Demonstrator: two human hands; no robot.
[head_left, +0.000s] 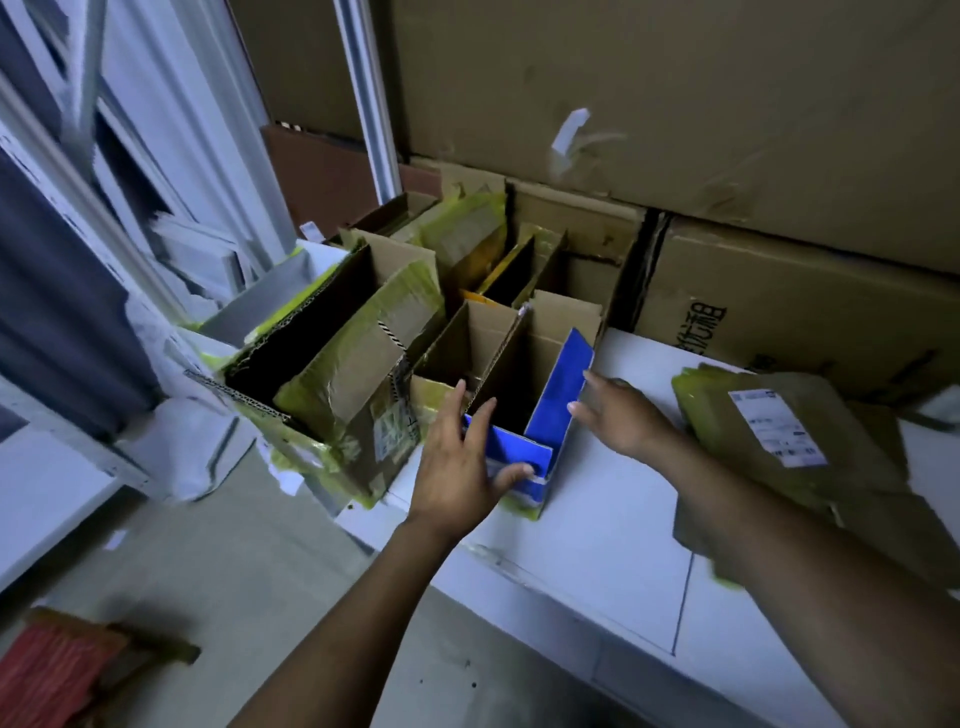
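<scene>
Large stacked cardboard cartons (675, 104) fill the view from 12 to 2 o'clock. Below them a white board surface (597, 535) runs from the centre toward 5 o'clock. A cluster of open cardboard boxes with yellow-green tape (358, 364) stands at 10 o'clock from the centre. A pile of flattened cardboard (841, 467) with a white shipping label (776, 428) lies at 3 o'clock.

The open blue box (558, 400) stands upright at the centre, on the board's edge and touching the taped boxes. The left hand (457, 457), at its 7 o'clock corner, has its fingers spread and straight against that corner, with the thumb laid across the blue front panel. The right hand (623, 415), at its 3 o'clock side, touches the blue side wall with spread fingertips.
</scene>
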